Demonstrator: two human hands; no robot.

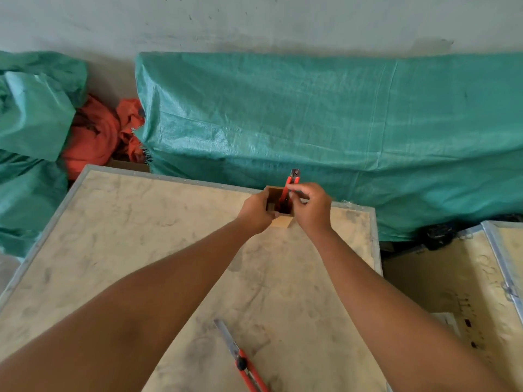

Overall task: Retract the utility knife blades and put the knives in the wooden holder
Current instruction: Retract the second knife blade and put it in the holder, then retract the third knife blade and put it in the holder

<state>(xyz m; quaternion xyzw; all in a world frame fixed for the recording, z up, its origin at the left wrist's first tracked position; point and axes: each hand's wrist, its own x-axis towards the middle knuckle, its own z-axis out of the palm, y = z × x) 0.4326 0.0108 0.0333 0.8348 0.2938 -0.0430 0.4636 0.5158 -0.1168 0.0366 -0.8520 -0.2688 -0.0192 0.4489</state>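
Observation:
A small square wooden holder (276, 193) stands near the far edge of a plywood crate top (135, 239). My left hand (256, 212) grips the holder's left side. My right hand (312, 207) pinches a red utility knife (291, 181) that stands upright with its lower end inside the holder and its top sticking out. A second red utility knife (242, 360) lies flat on the crate near me, its metal blade extended and pointing away to the upper left.
Green tarp-covered bundles (339, 123) lie behind the crate against a grey wall, with orange cloth (99, 134) at the left. Another metal-edged plywood crate (486, 278) stands at the right, across a narrow gap.

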